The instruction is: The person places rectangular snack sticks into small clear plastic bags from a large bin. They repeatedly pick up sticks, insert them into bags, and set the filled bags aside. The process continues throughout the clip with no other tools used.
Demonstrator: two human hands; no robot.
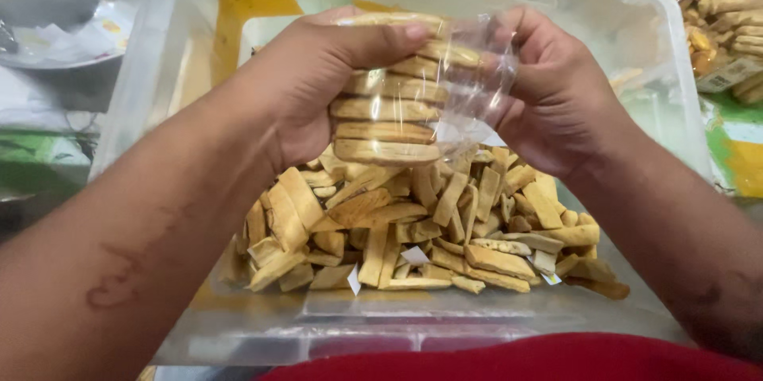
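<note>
Left hand [306,87] wraps stack of flat biscuits [389,107], fingers curled tight around it, thumb pressed across top. Stack sits partly inside clear plastic bag [477,71], held above tub. Right hand [556,91] grips bag's far side, fingers bunched and pinching film. Below hands, clear plastic tub [660,55] holds heap of loose biscuit sticks [421,230]. Metal bowl [71,7] on surface at upper left. More packed biscuits [723,15] at upper right. Red cloth [540,361] along bottom edge.
</note>
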